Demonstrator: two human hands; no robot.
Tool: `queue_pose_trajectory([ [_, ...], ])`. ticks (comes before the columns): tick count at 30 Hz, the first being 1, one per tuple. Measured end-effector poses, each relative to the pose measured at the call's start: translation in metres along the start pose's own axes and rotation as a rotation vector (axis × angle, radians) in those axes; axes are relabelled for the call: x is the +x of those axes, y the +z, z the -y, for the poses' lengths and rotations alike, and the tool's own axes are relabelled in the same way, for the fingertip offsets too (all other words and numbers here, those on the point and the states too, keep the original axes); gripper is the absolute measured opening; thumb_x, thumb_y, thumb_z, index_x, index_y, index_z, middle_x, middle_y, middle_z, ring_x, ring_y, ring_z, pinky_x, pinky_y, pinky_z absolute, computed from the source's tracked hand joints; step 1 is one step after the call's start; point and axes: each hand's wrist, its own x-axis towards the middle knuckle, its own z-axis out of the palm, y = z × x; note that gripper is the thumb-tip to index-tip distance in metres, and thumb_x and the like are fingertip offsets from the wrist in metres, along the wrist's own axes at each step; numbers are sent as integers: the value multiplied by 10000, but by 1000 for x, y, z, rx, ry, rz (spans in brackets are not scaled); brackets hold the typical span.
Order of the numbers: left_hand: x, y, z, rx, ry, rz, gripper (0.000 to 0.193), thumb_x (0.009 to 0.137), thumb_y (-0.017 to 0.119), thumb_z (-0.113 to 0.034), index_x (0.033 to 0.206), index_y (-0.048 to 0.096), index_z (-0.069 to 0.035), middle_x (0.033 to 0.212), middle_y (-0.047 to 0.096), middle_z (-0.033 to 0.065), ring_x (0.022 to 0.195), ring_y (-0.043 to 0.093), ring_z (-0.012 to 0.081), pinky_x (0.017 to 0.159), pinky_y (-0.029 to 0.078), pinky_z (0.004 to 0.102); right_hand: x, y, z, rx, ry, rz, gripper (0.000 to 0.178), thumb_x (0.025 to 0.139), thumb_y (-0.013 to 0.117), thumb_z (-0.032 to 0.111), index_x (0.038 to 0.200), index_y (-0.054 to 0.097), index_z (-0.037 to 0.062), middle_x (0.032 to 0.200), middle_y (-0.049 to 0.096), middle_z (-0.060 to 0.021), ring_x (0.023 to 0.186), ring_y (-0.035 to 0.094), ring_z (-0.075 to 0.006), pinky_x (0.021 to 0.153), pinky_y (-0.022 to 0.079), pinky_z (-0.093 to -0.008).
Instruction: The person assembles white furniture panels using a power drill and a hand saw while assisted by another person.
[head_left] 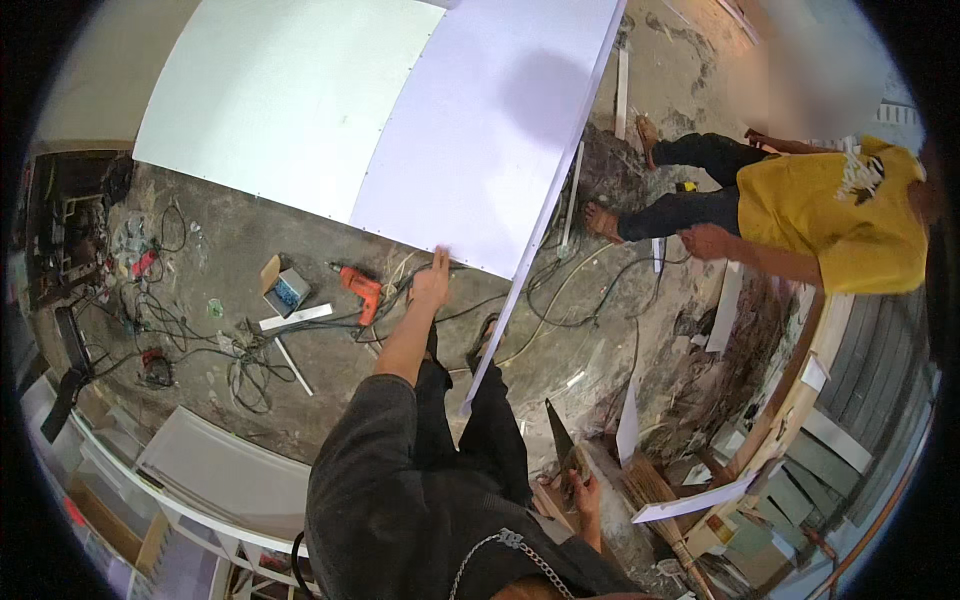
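Note:
A large panel of two joined boards, one white and one pale lilac, stretches out in front of me. My left hand is at its near edge, fingers stretched out onto the lilac board; the fingertips are slightly blurred. A long thin strip runs along the lilac board's right side and reaches down past my legs. Low on the right, my right hand is closed around the lower end of a handsaw, whose dark, tapering blade points up and away from the panel. The saw's handle is mostly covered by my fingers.
An orange power drill lies on the floor beside an open box of screws. Tangled cables spread around them. A person in a yellow shirt is at the right. Offcuts and a broom lie lower right; a pale cabinet stands lower left.

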Motion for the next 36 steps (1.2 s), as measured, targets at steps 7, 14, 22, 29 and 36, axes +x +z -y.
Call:
queue_pose_trajectory([
  [7, -25, -4, -39, -161, 111, -240, 887, 886, 632, -213, 1593, 115, -76, 1637, 149, 212, 850, 697, 361, 680, 587, 441, -15, -28, 5, 145, -57, -17, 299, 938, 674, 238, 1077, 612, -20, 747, 658, -60, 602, 606, -139, 543, 476, -292],
  [14, -50, 50, 96, 15, 96, 199, 724, 912, 643, -367, 1534, 353, -138, 1507, 436, 189, 1233, 572, 347, 960, 520, 454, -21, 14, 31, 66, -39, -21, 487, 875, 725, 380, 1100, 618, -38, 829, 676, -137, 717, 651, -214, 619, 505, -387],
  [22, -116, 29, 2, -81, 37, 461, 684, 887, 668, -425, 1422, 488, -39, 1318, 597, 238, 1230, 564, 363, 992, 490, 441, 44, -43, -137, -50, -79, -488, 516, 896, 644, 413, 1134, 639, -44, 759, 659, -144, 692, 652, -223, 615, 520, -394],
  [29, -143, -18, 67, -168, 68, -63, 448, 947, 619, -434, 1191, 656, -59, 1118, 716, 145, 1056, 681, 299, 838, 559, 426, 29, 7, -143, 195, 116, -403, 514, 893, 653, 383, 1112, 587, -78, 815, 645, -174, 709, 626, -294, 666, 500, -442],
  [36, -126, -80, 23, -416, -16, -57, 443, 940, 654, -400, 1264, 622, -100, 1034, 715, 74, 880, 676, 192, 671, 565, 420, 108, 28, -199, 550, 310, -291, 445, 892, 694, 286, 1073, 586, -105, 738, 614, -145, 632, 611, -247, 566, 486, -418],
])
